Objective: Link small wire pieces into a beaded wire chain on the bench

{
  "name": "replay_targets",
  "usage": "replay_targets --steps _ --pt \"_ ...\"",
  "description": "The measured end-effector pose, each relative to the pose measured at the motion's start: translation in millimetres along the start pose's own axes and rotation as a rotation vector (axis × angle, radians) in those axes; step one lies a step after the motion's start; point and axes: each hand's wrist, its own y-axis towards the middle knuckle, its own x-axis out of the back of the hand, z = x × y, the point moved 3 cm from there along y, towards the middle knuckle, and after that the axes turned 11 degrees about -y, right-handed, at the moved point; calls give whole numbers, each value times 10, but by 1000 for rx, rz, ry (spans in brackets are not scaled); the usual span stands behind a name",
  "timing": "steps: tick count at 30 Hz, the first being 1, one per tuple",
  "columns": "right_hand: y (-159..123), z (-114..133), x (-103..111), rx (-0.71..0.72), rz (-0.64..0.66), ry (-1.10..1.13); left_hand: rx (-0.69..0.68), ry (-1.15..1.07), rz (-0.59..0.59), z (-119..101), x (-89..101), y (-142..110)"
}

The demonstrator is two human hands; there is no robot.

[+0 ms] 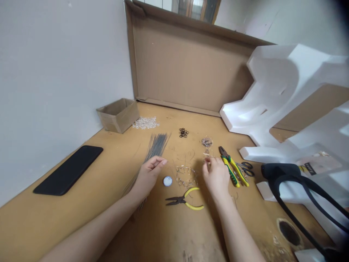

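My left hand (149, 173) is closed in a pinch over the bundle of thin grey wires (158, 145); whatever its fingertips may hold is too small to make out. My right hand (216, 176) has its fingers curled together beside a small chain of shiny pieces (207, 151), and its fingertips are partly hidden. Between the hands lies a ring of bent wire pieces (187, 176). Left of that ring sits a small round blue-and-white lid (167, 181). Nearer to me, yellow-handled long-nose pliers (181, 200) rest on the table with their handles spread.
Green-and-yellow pliers (231, 165) and scissors (247, 168) lie right of my right hand. Farther back are black rings (183, 133), clear beads (146, 123) and a small cardboard box (118, 116). A black phone (69, 170) lies left. White foam (272, 83) and a black strap (283, 174) stand right.
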Motion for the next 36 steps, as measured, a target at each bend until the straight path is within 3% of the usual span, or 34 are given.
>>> replay_targets --steps 3,6,9,12,14,18,20,23,26,32,36 --pt "50 -97 -168 13 168 -167 29 -9 -11 -8 -12 -18" --pt "40 -108 -202 25 214 -209 57 -37 -6 -6 -38 -44" --pt "20 -69 -48 18 62 -94 85 -72 13 -14 -62 -67" --pt "-35 -3 156 6 -135 227 127 -133 36 -19 -76 -81" --pt "-81 83 185 39 -43 422 162 -206 64 -18 -88 -92" --pt "-205 361 53 116 461 986 197 -277 149 -45 -133 -140" --pt "-267 491 -2 78 608 1308 188 -221 217 -74 -171 -173" --pt "-332 590 -62 -54 574 1579 188 -198 343 -102 -241 -218" --pt "-384 626 -111 -108 556 1649 215 -252 412 -107 -287 -241" --pt "-344 574 -133 -288 662 1842 277 -229 378 -112 -202 -177" --pt "-257 485 -98 -387 660 1884 228 -231 313 -19 -79 -47"
